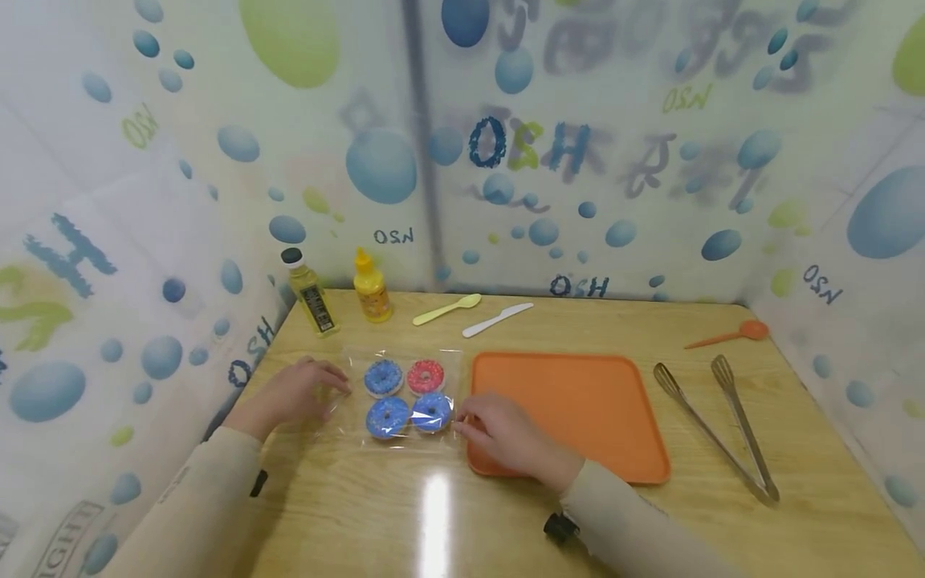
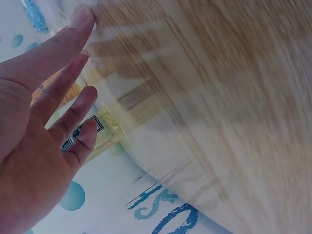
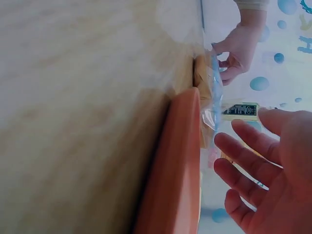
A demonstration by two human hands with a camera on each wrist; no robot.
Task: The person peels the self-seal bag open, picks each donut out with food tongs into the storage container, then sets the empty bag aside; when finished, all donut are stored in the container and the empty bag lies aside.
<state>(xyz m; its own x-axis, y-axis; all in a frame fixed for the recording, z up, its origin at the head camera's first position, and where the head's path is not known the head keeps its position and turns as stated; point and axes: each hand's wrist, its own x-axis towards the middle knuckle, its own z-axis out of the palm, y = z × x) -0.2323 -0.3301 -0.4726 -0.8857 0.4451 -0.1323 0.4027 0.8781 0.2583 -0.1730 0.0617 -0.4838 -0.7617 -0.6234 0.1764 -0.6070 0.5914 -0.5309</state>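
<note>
A clear plastic bag (image 1: 350, 437) holding several donuts, blue ones (image 1: 387, 417) and a red one (image 1: 425, 376), lies on the table. At its left edge my left hand (image 1: 296, 391) pinches the clear film between thumb and index finger; the index finger is mostly hidden behind the thumb in the left wrist view. The other fingers of that hand (image 2: 44, 126) are spread apart. My right hand (image 1: 509, 433) is over the left side of an orange tray (image 1: 571, 409), fingertips at the bag's right edge. In the right wrist view its fingers (image 3: 243, 146) are loosely bent, with the thumb apart from them.
Behind the bag stand a dark-capped oil bottle (image 1: 313, 297) and a yellow squeeze bottle (image 1: 372, 291). A yellow-green spoon (image 1: 446, 310) and a white knife (image 1: 497, 319) lie at the back. Metal tongs (image 1: 723, 437) and an orange spoon (image 1: 730, 334) lie right of the tray.
</note>
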